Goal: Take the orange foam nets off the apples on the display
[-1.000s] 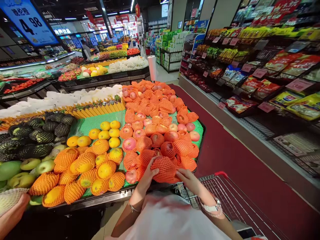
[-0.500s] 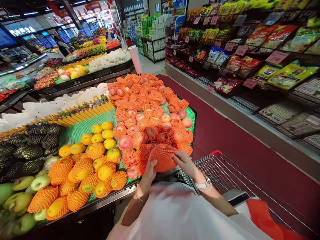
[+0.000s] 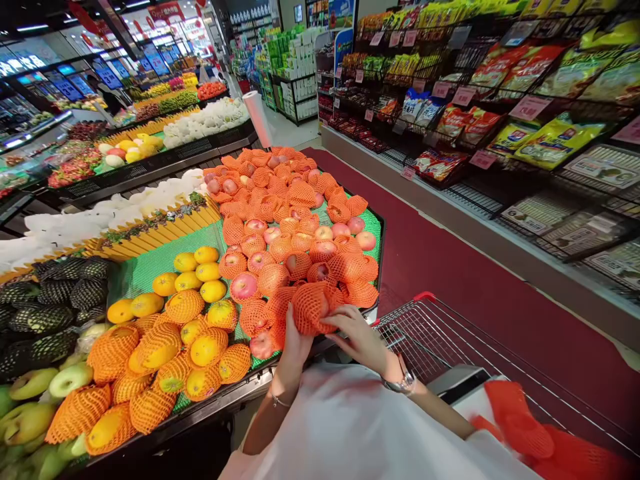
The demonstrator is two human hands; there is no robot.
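An apple in an orange foam net (image 3: 313, 308) is held up over the near edge of the fruit stand. My left hand (image 3: 297, 339) is wrapped round its left side, thumb up. From the right, the fingers of my right hand (image 3: 357, 337) are closed on the net's lower right side. A bit of apple skin seems to show through the net's opening, though the net hides most of it. Right behind lie many apples (image 3: 245, 286), some in orange foam nets and some bare.
Oranges (image 3: 205, 350), green fruit (image 3: 70, 379) and dark netted fruit (image 3: 43, 320) lie to the left. A wire shopping cart (image 3: 425, 333) with orange foam nets (image 3: 530, 427) in it stands at the right. Beyond the red floor (image 3: 430, 253) run snack shelves (image 3: 450, 133).
The foam net, stretched wide before, is now bunched more closely round the apple. My right hand has turned and come in lower against it. The whole view has shifted slightly.
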